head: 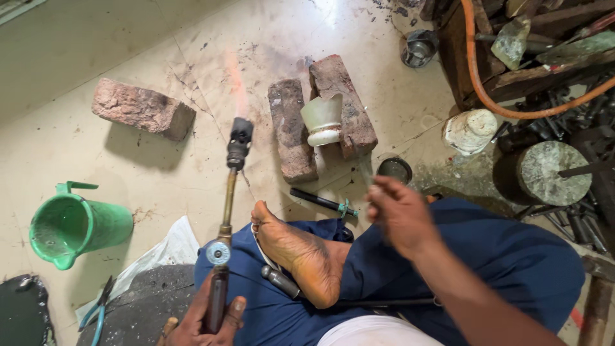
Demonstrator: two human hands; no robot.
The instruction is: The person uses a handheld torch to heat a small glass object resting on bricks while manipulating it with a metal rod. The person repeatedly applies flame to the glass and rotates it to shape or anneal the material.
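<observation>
My left hand [202, 323] is shut on the dark handle of a gas torch [229, 192] at the bottom of the view. The torch's brass tube points away from me and a pale flame [237, 86] burns at its black nozzle. My right hand [398, 214] hovers blurred above my blue-clad knee, seen from the back, with the fingers bent; I see nothing in it. Ahead of it a whitish spouted cup [323, 118] rests across two reddish bricks [291, 134]. My bare foot [298, 253] lies between the hands.
A third brick [142, 109] lies at the left and a green jug [70, 227] nearer me. Blue-handled pliers [96, 311], a black rod tool [317, 200], a small round tin [394, 168], an orange hose [477, 70] and a round block [544, 173] among metal tools surround me.
</observation>
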